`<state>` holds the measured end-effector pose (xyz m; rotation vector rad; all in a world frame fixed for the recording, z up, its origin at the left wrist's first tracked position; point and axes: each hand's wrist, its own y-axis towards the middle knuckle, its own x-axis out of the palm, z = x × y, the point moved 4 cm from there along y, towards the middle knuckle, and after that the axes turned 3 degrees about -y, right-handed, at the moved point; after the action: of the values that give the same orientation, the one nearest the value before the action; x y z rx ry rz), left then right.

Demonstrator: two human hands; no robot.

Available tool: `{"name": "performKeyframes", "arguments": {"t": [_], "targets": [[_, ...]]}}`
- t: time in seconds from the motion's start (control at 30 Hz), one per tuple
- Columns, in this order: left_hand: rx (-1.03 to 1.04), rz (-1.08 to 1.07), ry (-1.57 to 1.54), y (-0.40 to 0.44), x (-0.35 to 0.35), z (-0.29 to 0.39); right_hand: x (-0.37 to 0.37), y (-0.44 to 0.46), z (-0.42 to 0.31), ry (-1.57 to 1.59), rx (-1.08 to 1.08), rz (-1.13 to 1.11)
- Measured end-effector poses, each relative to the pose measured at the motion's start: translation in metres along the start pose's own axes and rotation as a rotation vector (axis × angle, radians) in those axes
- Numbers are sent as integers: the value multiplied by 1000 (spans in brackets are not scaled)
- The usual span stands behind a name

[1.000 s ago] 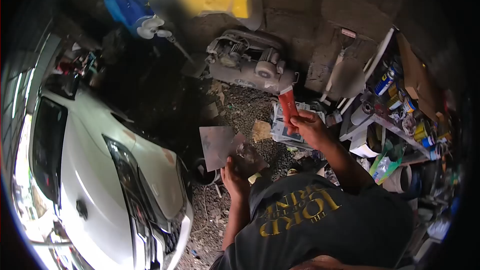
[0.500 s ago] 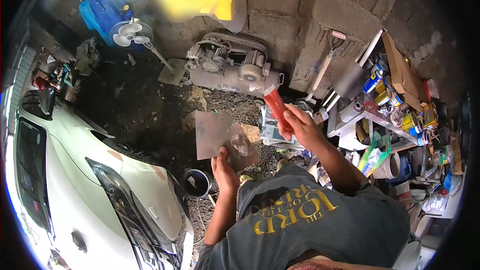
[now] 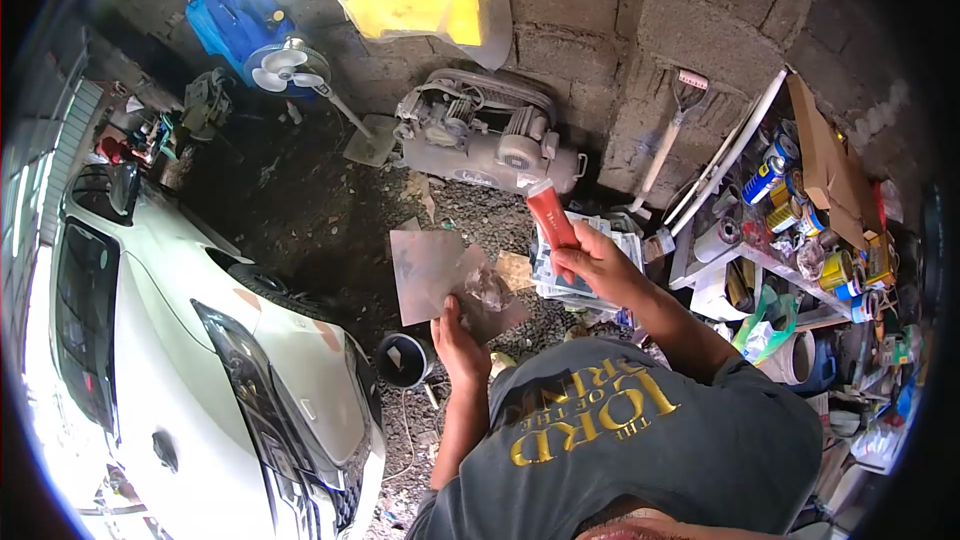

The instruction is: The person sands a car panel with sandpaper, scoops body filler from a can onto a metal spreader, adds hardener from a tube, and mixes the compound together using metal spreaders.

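My left hand grips the lower edge of a thin, flat greyish sheet, thumb on top. A pale greyish lump lies on the sheet's right part; what it is made of, I cannot tell. In my right hand is a red squeeze tube, fingers wrapped round its lower end. The tube's pale end points up and to the left, apart from the sheet. Lettering on it is too small to read.
A white car stands at the left, with a dark bucket by its front. Ahead are an air compressor, a fan and a shovel. Newspapers lie beyond my right hand, near a cluttered shelf of cans.
The camera view has shifted, so the surroundings sit slightly farther right and lower. Both hands keep their hold on the sheet and the tube.
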<state>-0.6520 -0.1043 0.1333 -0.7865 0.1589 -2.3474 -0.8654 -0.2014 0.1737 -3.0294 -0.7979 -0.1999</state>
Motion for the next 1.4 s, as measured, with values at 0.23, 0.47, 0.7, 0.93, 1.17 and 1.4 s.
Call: {"name": "performKeyframes", "arguments": {"t": [0.23, 0.47, 0.7, 0.93, 1.17, 1.4], "targets": [[-2, 27, 12, -11, 11, -6, -13, -1, -1, 27, 24, -2], [-78, -60, -76, -15, 18, -2, -19, -4, -44, -102, -7, -79], [-116, -163, -132, -18, 29, 10, -7, -10, -78, -344, -116, -165], [-107, -244, -184, -22, 37, 31, 13, -20, -85, -485, -151, -110], [-82, -221, -199, -23, 30, 31, 16, -17, -72, -297, -29, -58], [-95, -190, -203, -24, 20, 23, 4, -4, -75, -482, -377, -85]]}}
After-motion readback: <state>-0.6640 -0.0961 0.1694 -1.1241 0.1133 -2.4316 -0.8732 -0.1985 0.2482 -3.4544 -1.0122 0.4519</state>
